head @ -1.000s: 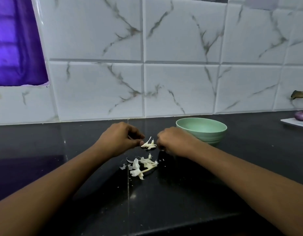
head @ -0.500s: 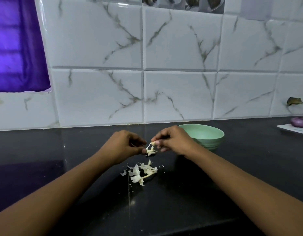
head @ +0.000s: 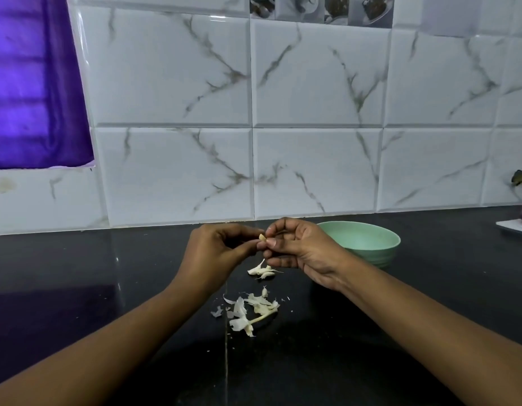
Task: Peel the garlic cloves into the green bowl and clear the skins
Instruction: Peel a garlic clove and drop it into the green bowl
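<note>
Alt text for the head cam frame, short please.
A left hand and right hand pinch a small garlic clove between their fingertips above a black counter. Loose skins lie on the counter below them, and a green bowl stands just behind the right hand.

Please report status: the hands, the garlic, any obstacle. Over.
Left hand and right hand both pinch one garlic clove. Green bowl beside right hand. Loose skins on counter below; path to bowl open.

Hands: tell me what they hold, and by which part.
A clove, pinched between the fingertips of the left hand and the right hand. They grip its lower part; only its pale tip shows above them.
</note>
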Tool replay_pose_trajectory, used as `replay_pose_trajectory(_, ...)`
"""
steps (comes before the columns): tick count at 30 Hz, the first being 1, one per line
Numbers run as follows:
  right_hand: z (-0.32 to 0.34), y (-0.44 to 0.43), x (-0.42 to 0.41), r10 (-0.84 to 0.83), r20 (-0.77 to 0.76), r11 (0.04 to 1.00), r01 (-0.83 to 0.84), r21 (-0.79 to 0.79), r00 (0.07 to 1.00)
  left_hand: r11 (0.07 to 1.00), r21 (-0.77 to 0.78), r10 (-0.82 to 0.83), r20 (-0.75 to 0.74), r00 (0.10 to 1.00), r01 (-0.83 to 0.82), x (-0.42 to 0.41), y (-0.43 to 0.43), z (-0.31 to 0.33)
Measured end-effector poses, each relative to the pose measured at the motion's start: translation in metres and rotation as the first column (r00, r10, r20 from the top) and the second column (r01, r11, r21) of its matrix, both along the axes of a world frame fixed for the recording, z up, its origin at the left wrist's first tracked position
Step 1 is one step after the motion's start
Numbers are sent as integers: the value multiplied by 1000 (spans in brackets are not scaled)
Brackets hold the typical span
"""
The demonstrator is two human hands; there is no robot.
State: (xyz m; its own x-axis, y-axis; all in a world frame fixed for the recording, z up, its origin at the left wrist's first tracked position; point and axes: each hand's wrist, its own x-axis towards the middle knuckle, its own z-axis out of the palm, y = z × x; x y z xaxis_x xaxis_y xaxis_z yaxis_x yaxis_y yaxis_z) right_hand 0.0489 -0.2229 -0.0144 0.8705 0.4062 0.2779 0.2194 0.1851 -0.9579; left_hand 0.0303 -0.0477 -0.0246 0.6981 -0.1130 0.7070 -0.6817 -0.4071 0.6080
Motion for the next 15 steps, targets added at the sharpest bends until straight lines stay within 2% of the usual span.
replay_pose_trajectory(5, 4, -3, -4, -96, 102, 984, 110, -139, 990, 985, 118, 110, 131, 985, -125, 1, 5, 0)
replay_pose_trajectory(15, 4, 2, -4, -233, 287, 897, 320, -306, 929, 917, 309, 158, 304, 940, -254, 3, 2, -4)
